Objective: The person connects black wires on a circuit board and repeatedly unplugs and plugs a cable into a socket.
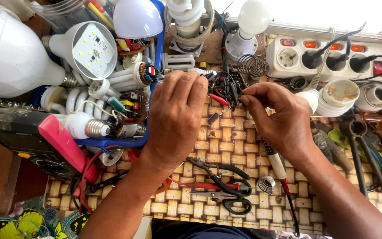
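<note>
- Basically, both hands met over a tangle of small wires and parts [226, 86] at the back middle of the woven mat [226, 141] on the surface.
- Left hand [175, 117] lay palm down, fingers curled onto the tangle's left edge; couldn't tell what they gripped, if anything.
- Right hand [279, 117] had thumb and forefinger pinched shut on something thin at the tangle; too small to identify.
- A red-tipped probe [219, 99] lay between the two hands, just below the tangle.
- A soldering iron [277, 166] ran under the right wrist, tip hidden by the hand.
- Pliers [217, 170] and scissors [228, 201] lay on the mat near the forearms, solder coil [266, 183] just beside them.
- Blue tray [155, 88] of lamp parts sat left of the left hand, touching it.
- Power strip [328, 59] stood at back right, well apart.
</note>
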